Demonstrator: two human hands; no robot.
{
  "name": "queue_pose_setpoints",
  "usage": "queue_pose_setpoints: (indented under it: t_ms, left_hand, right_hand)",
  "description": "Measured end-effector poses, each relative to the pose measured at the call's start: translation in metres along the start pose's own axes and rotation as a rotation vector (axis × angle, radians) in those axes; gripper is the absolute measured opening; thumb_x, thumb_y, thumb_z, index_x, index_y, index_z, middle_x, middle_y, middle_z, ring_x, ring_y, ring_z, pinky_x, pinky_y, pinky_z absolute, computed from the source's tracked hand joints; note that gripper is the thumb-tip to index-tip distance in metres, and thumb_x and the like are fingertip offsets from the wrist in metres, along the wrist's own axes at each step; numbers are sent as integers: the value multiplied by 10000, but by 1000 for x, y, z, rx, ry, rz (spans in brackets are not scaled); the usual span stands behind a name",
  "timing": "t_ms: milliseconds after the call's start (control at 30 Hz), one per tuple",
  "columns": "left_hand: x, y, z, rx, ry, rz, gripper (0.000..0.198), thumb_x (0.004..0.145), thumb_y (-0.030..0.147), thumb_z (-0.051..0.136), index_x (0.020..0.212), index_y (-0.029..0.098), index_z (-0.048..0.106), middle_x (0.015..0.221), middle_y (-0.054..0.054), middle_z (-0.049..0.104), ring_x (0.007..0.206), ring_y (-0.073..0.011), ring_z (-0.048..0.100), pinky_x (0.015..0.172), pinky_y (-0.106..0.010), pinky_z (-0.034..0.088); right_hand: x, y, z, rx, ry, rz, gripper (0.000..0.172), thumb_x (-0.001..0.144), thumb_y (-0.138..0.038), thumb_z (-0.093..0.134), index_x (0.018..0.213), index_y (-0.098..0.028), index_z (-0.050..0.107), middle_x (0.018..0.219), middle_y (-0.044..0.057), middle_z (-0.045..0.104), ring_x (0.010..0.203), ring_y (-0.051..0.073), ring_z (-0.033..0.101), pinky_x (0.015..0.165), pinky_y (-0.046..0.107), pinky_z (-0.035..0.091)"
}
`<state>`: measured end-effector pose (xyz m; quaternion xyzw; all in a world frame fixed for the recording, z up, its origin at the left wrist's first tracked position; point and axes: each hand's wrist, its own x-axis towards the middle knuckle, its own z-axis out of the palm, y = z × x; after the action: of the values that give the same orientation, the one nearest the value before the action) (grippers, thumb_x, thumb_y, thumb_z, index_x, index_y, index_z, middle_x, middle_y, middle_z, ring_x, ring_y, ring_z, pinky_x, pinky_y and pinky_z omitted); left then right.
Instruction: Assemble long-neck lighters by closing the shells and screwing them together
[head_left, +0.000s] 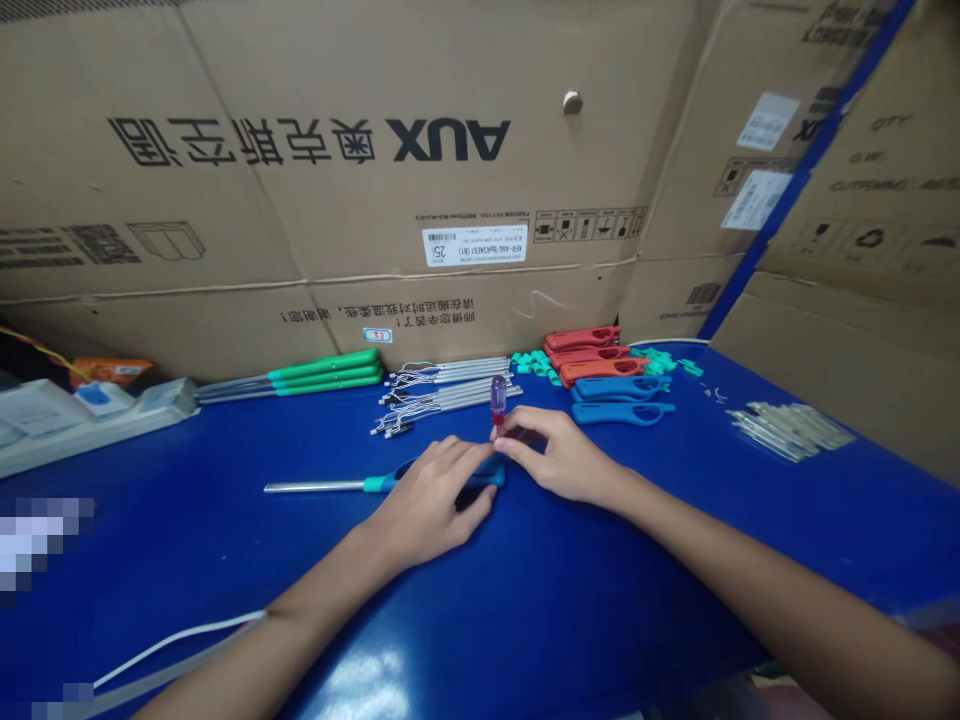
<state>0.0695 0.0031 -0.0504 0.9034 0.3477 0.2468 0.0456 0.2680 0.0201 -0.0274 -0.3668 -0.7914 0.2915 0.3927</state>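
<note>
A long-nosed lighter (379, 484) lies on the blue table, with a silver tube, a green collar and a blue handle. My left hand (435, 495) is closed over its handle and hides much of it. At the handle's right end, my right hand (559, 455) pinches a small screwdriver (498, 395) with a clear purple and red grip. The screwdriver stands upright; fingers hide its tip. Just behind my hands lie silver tubes with white wires (450, 395). Blue lighter handles (622, 413) and red lighter handles (585, 340) are stacked behind my right hand.
Green-handled lighters (326, 375) lie at the back left, near a white power strip (97, 425). Small green collars (536, 365) are scattered by the red handles. Clear thin parts (791, 430) lie at right. Cardboard (337, 200) walls the back. A white cable (180, 635) runs at front left.
</note>
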Motion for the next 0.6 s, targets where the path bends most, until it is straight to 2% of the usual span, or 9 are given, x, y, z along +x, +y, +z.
queue_pose_setpoints:
  t_ms: [600]
  left_hand:
    - [1, 1, 0, 16, -17, -10, 219, 895, 255, 511, 1098, 190, 561, 1024, -93, 649, 915, -248, 588, 837, -431, 490]
  right_hand:
    - [-2, 2, 2, -69, 16, -61, 100, 873, -241, 607, 801, -175, 585, 796, 33, 655, 701, 144, 596, 662, 269, 481]
